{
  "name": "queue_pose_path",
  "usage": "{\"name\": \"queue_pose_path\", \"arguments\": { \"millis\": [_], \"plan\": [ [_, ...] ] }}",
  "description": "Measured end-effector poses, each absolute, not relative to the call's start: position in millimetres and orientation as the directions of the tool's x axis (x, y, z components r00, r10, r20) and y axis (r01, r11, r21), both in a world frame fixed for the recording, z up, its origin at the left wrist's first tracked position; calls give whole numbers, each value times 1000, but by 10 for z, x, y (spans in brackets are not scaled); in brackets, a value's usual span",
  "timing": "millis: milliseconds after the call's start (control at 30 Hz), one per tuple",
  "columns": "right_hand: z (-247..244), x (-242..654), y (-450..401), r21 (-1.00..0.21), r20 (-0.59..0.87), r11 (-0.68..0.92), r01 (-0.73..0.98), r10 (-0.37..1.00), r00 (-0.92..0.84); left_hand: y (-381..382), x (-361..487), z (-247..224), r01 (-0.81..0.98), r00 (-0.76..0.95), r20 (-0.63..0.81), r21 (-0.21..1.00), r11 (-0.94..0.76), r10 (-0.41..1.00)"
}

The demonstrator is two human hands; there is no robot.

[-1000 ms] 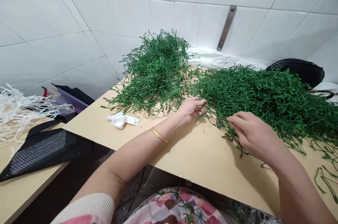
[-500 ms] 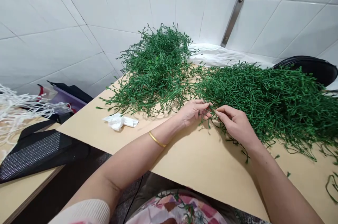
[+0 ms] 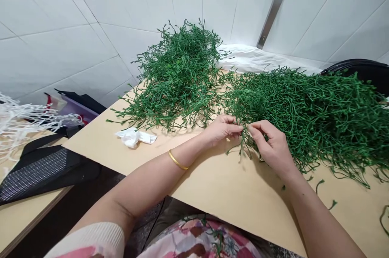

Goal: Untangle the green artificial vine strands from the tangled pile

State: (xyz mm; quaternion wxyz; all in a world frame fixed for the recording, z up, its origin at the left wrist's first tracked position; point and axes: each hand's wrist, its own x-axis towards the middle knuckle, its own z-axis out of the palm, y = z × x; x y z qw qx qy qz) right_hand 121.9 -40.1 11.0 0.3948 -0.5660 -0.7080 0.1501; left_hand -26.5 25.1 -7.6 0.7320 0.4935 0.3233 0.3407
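Note:
My left hand point(image 3: 224, 130) pinches thin green plastic stems point(image 3: 242, 141) between thumb and fingers, and their small-tipped ends dangle below it. Just to the right, the thumb and forefinger of my right hand point(image 3: 267, 138) are closed on the same strands. The two sets of fingertips are close together at the near edge of a large green tangle point(image 3: 310, 116) of such stems, which spreads to the right. Behind my left hand rises a second green heap point(image 3: 182, 71). Which single stem each hand grips is too fine to make out.
A crumpled white tissue point(image 3: 135, 137) lies on the pale tabletop point(image 3: 209, 185). White plastic sheeting point(image 3: 252, 57) runs along the tiled wall, beneath a metal bracket point(image 3: 272, 15). A black round object point(image 3: 358, 71) stands back right. At left are white strands point(image 3: 27, 118) and black mesh fabric point(image 3: 39, 173).
My left thumb has straightened and pressed in on the stems, and more strands hang below my fingers. The camera view has shifted slightly.

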Motion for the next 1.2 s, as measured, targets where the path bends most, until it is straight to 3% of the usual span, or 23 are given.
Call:
{"name": "queue_pose_path", "arguments": {
  "millis": [100,333,467,567,733,867,1000,1200],
  "plan": [
    [100,1160,-428,-636,403,355,685,910,-98,227,-248,-114,-194,561,-117,944,267,820],
    [135,1250,-395,-833,249,241,499,967,-51,223,-295,-61,-159,681,-153,924,349,716],
    [124,1300,-365,-874,219,192,446,976,9,229,-309,-55,-197,739,-166,873,446,653],
    [92,1297,-362,-799,288,224,558,957,28,251,-321,-85,-204,760,-175,850,486,626],
    [42,1280,-350,-518,580,411,751,813,-44,290,-311,-124,-222,700,-206,847,483,684],
    [51,1262,-377,-381,698,391,838,716,-16,300,-272,-110,-289,589,-233,833,471,774],
    [74,1249,-418,-325,781,373,869,624,24,300,-265,-72,-321,513,-300,803,503,805],
    [17,1235,-409,-357,687,409,840,724,-61,311,-292,-75,-347,490,-266,814,466,830]
  ]
}}
